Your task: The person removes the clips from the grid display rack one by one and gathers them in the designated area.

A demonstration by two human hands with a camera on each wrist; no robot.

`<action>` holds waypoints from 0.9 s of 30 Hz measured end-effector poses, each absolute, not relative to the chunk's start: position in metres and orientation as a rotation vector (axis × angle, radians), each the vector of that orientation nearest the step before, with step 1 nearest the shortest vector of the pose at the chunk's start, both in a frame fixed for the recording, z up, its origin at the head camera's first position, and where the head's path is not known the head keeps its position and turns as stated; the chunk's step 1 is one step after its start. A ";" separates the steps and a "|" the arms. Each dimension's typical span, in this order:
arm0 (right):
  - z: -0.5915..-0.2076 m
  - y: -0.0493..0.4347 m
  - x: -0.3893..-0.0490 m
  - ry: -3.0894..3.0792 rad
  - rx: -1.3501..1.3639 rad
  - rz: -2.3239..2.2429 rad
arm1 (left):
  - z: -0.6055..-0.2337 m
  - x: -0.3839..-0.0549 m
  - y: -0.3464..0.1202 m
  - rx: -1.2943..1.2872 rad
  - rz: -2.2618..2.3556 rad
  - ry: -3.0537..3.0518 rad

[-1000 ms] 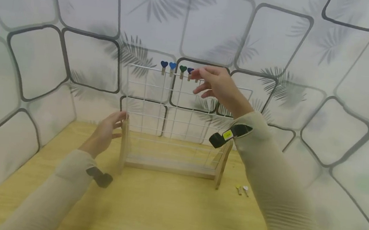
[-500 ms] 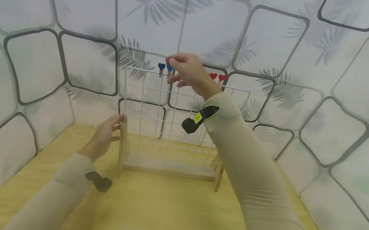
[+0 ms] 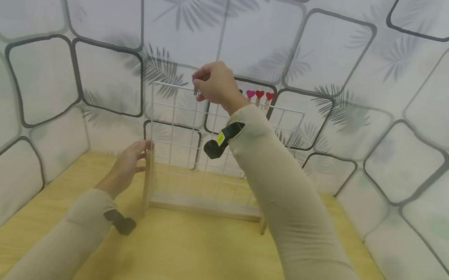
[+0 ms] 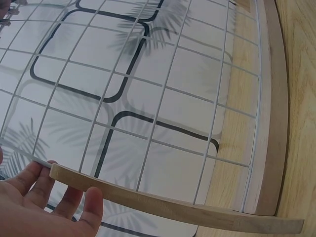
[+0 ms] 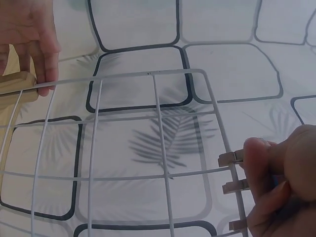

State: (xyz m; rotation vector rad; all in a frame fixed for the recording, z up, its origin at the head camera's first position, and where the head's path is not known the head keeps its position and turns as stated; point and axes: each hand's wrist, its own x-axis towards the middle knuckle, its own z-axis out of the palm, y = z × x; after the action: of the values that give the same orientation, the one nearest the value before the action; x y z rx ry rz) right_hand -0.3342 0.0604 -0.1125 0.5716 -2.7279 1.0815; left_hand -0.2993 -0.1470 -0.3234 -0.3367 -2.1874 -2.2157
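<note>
A white wire grid rack with a wooden base bar [image 3: 204,211] stands upright on the table. My left hand [image 3: 127,161] holds its left side, where the wire edge meets the top of the wooden post [image 4: 148,200]; the fingers lie on both sides of that post. At the grid's top edge, toward its left end, my right hand [image 3: 216,82] pinches the leftmost wooden clothespin [image 5: 228,159], which is clipped on the wire. Its heart is hidden by the fingers. Two more clothespins [image 5: 236,186] sit beside it, partly behind the hand.
Farther right on the top wire are a pink heart clothespin [image 3: 250,94] and two red ones [image 3: 259,94]. Patterned cloth walls [image 3: 340,56] stand close behind and at both sides of the yellowish wooden table [image 3: 192,255].
My right hand has moved left along the top wire, past several heart clothespins, to the leftmost one. The pink and red hearts have come into view behind it. My left hand stays put.
</note>
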 end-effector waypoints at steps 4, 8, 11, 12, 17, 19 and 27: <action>-0.118 0.058 -0.335 -2.659 0.572 1.032 | -0.323 -0.298 -0.147 -0.322 -2.217 -2.187; -0.122 0.057 -0.336 -2.581 0.591 1.090 | -0.323 -0.299 -0.147 -0.327 -2.214 -2.182; -0.123 0.060 -0.337 -2.526 0.603 1.240 | -0.323 -0.298 -0.147 -0.328 -2.218 -2.173; -0.123 0.061 -0.337 -2.514 0.613 1.301 | -0.323 -0.298 -0.147 -0.327 -2.218 -2.173; -0.123 0.070 -0.332 -2.526 0.694 1.482 | -0.323 -0.297 -0.147 -0.326 -2.213 -2.179; -0.125 0.074 -0.327 -2.553 0.737 1.454 | -0.323 -0.297 -0.147 -0.325 -2.209 -2.181; -0.163 0.114 -0.312 -2.622 0.835 1.324 | -0.323 -0.299 -0.148 -0.338 -2.179 -2.223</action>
State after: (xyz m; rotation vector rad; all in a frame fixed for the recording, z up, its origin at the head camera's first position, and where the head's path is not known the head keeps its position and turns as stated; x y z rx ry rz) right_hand -0.3119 0.1139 -0.1634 0.8346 -2.6220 1.3236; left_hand -0.2992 -0.1478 -0.3233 -0.3377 -2.2231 -2.1788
